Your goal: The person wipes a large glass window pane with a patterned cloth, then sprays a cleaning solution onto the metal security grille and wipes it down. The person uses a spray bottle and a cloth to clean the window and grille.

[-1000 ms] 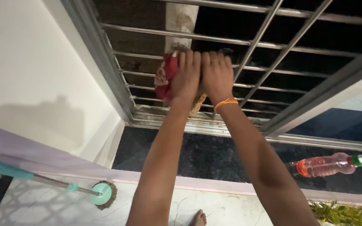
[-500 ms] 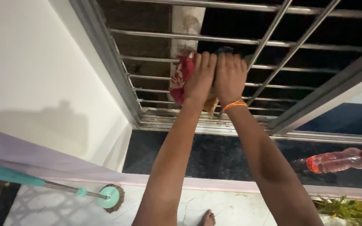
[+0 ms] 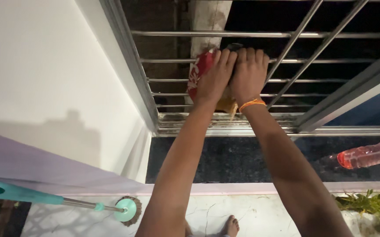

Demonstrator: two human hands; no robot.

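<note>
1. A red cloth (image 3: 200, 72) with a pale printed pattern is seen pressed against the metal window grille (image 3: 286, 48); it is bunched and crumpled rather than spread flat.
2. Most of the cloth is hidden under the two hands. A red fold shows at the left of the left hand, and a yellowish-tan frayed part (image 3: 228, 105) hangs out below the wrists.
3. The left hand (image 3: 214, 78) is laid flat over the cloth, fingers together and stretched upward, palm pressed on the fabric.
4. The right hand (image 3: 250, 74) is set just beside the left, touching it, fingers curled over the top of the bundle and closed on it. An orange thread band (image 3: 251, 104) is worn on its wrist.
5. The cloth is held at the horizontal bars near a pale vertical post (image 3: 209, 19) behind the grille, above the grimy window track (image 3: 207, 125).
6. Below the track a dark stone sill (image 3: 225, 160) is seen, on which a clear plastic bottle (image 3: 367, 154) of reddish liquid lies on its side, well apart from the hands.
7. At lower left a teal-handled mop (image 3: 58, 199) is seen over the pale cracked floor (image 3: 207, 210), and a bare foot (image 3: 231, 226) is partly visible between the arms.
</note>
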